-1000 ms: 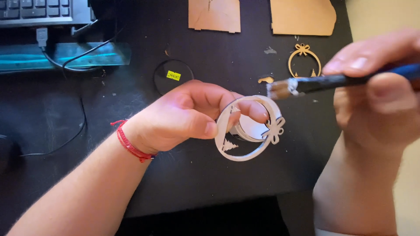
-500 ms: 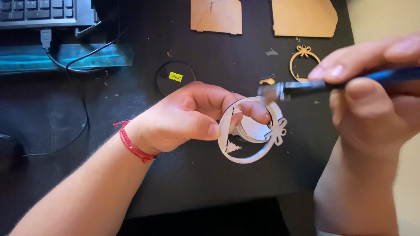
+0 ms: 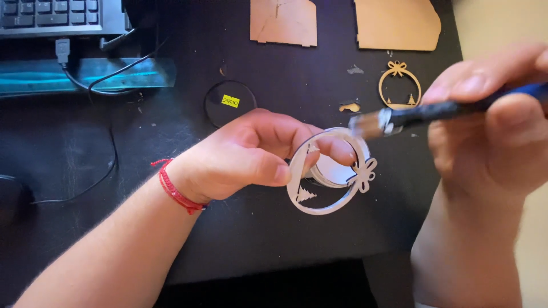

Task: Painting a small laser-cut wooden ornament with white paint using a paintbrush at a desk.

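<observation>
Left hand (image 3: 240,157), red cord at the wrist, pinching a white ring ornament (image 3: 331,171) with tree cut-out and bow, held tilted above the black tabletop (image 3: 171,137). Right hand (image 3: 491,125) closed around a blue-handled brush (image 3: 422,114), bristle tip touching the ornament's upper rim just beside the left fingertips. Farther out: unpainted wooden ornament (image 3: 399,85), dark round disc with yellow sticker (image 3: 230,102), two wooden boards (image 3: 283,21) at the far edge, keyboard (image 3: 57,16) at top left.
</observation>
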